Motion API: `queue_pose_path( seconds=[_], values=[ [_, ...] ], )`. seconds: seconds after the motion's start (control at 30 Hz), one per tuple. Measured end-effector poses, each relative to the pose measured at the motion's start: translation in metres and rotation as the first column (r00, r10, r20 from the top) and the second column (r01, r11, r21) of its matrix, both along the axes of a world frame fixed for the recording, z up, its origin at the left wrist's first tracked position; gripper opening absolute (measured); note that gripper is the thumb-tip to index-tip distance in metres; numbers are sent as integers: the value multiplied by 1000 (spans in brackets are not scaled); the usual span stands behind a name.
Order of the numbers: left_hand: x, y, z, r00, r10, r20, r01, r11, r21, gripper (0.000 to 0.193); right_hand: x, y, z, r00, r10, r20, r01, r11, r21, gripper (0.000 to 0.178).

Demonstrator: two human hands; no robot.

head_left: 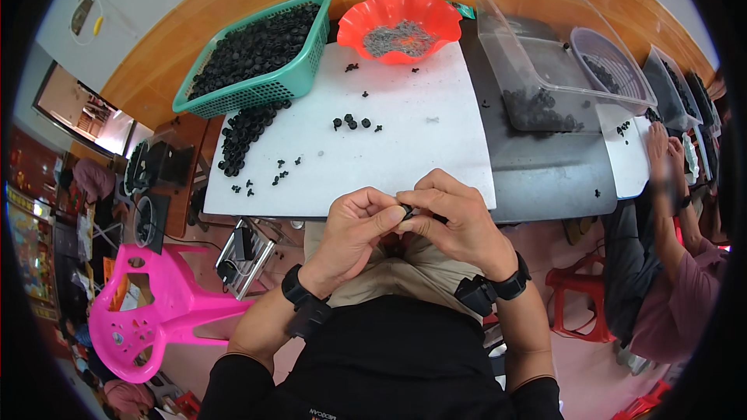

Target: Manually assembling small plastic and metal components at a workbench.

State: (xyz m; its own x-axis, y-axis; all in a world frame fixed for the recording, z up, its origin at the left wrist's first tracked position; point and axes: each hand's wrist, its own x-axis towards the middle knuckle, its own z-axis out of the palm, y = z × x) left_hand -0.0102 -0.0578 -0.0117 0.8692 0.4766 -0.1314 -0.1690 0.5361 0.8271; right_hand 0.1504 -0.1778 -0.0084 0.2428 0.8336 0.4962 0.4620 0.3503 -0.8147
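Note:
Just past the near edge of the white board, my left hand and my right hand meet over my lap. Between their fingertips they pinch a small black part, mostly covered by the fingers. Both hands are closed on it. Beyond them on the board lie several round black pieces and, nearer the left corner, some tiny black pronged pieces. A curved heap of black round parts spreads along the board's left side.
A green basket full of black parts stands at the back left. Beside it sits a red scalloped bowl of small metallic pieces. A clear bin is at right. Farther right, a co-worker's hands work. A pink stool stands left.

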Motion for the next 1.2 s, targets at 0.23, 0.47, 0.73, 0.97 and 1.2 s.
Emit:
queue_pose_path(
  seconds=[0.23,0.47,0.73,0.97,1.2],
  values=[
    [-7,6,5,998,-43,-39,42,999,-24,11,-7,-1,10,998,10,57,-5,996,-84,32],
    [-11,7,9,996,-80,-44,79,997,-19,20,-11,1,11,993,34,112,-24,995,-92,27],
    [-18,12,10,997,-73,-34,70,995,-75,19,-19,5,15,994,29,104,-18,994,-106,27],
    [-29,12,3,995,-87,-45,83,993,-88,19,-31,6,11,994,30,104,-17,993,-121,23],
    [-36,14,1,997,-72,2,72,996,-53,19,-38,7,19,990,27,142,-3,986,-164,23]
  ],
)
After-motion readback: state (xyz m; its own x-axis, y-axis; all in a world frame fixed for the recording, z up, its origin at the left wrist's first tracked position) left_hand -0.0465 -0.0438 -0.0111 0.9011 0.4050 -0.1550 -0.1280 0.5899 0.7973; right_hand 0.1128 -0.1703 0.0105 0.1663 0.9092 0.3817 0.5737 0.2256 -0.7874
